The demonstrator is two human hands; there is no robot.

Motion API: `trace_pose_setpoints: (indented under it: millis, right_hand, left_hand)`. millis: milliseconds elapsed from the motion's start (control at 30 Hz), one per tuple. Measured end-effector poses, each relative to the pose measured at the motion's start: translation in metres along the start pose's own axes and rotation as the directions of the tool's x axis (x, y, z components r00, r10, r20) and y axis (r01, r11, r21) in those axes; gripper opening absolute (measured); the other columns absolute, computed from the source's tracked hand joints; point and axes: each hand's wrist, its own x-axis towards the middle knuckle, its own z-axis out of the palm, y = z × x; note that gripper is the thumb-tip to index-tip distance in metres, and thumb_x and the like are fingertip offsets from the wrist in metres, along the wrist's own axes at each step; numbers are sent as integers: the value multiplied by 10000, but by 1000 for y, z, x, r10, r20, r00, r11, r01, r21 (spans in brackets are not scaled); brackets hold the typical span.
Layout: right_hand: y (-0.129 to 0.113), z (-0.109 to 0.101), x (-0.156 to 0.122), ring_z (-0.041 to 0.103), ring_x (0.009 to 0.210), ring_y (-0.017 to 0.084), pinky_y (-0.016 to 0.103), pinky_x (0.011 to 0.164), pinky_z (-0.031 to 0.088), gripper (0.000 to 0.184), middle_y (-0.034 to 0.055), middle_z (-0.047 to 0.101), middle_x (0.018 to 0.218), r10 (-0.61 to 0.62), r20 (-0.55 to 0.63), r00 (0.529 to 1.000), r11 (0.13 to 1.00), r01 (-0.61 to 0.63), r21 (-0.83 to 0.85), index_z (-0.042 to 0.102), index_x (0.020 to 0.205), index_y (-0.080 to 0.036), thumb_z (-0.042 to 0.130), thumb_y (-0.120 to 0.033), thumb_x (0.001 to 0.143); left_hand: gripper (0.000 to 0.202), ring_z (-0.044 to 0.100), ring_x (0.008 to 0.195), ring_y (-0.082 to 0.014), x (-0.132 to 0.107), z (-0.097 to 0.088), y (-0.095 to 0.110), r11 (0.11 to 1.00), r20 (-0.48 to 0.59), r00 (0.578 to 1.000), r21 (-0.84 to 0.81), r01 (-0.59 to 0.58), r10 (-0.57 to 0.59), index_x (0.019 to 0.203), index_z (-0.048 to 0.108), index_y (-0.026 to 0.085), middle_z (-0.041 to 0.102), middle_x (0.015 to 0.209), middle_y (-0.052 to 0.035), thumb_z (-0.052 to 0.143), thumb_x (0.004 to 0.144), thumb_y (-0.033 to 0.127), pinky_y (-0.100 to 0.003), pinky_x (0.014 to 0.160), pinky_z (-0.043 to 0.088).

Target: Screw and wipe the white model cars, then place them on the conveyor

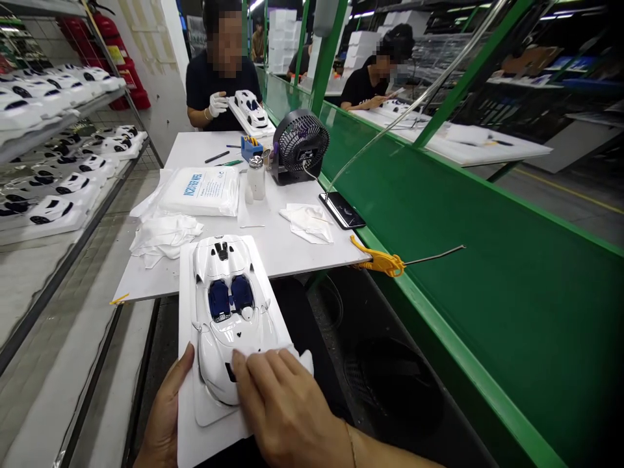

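Observation:
A white model car [229,312] with blue seats lies on a white foam tray [188,396] that juts over the near edge of the white table [292,253]. My left hand [168,416] grips the tray's near left edge, thumb on top. My right hand [285,406] rests on the car's near end, its fingers pressing a white cloth [292,354] against the body.
On the table lie a pack of white wipes [202,190], loose cloths [163,235], a small bottle [256,177], a black fan [299,146] and a phone [342,210]. A green conveyor [463,260] runs along the right. Shelves of model cars [53,175] stand left. A gloved person [219,71] sits opposite.

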Motion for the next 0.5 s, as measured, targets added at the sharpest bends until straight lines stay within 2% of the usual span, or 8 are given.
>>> trace_pose_setpoints:
  millis: [100, 233, 333, 433, 500]
  right_hand:
    - [-13, 8, 7, 440, 591, 197, 339, 519, 324, 321, 87, 522, 716, -31, -80, 996, 997, 36, 65, 571, 1074, -43, 357, -156, 864]
    - [-17, 13, 10, 406, 582, 168, 330, 528, 295, 209, 42, 484, 692, -106, -95, 990, 990, 114, 85, 620, 877, -128, 423, -194, 853]
    - [-1, 4, -4, 411, 631, 150, 335, 604, 325, 161, 25, 486, 714, -131, -63, 989, 976, 140, 167, 624, 822, -170, 465, -168, 851]
    - [29, -8, -20, 432, 730, 156, 345, 679, 343, 239, 41, 505, 826, -26, 2, 1000, 947, 24, 320, 644, 881, -224, 461, -81, 826]
    - [49, -10, -23, 452, 807, 162, 338, 709, 356, 321, 46, 494, 895, 67, 54, 996, 880, -85, 467, 656, 876, -236, 441, -14, 790]
  left_hand:
    - [468, 663, 872, -280, 2, -2, 1, 1000, 8, 1000, -4, 16, -16, 1195, 552, 160, 739, 859, -75, 631, 748, 272, -402, 830, 526]
    - [445, 648, 919, -289, 5, -5, 1, 995, 92, 992, -36, 91, -87, 1174, 568, 111, 736, 864, -100, 575, 784, 326, -396, 862, 507]
    - [479, 613, 992, -320, 6, -5, 1, 997, 170, 983, -29, 72, -66, 1199, 548, 106, 721, 937, -123, 543, 798, 367, -455, 906, 469]
    - [498, 568, 1062, -333, 4, -2, 3, 1000, 143, 990, 2, -7, 6, 1222, 534, 146, 704, 999, -107, 559, 782, 378, -487, 941, 435]
    - [497, 543, 1093, -336, 3, -1, 4, 998, 87, 995, 25, -51, 48, 1225, 533, 157, 694, 1024, -101, 565, 777, 370, -491, 956, 418]
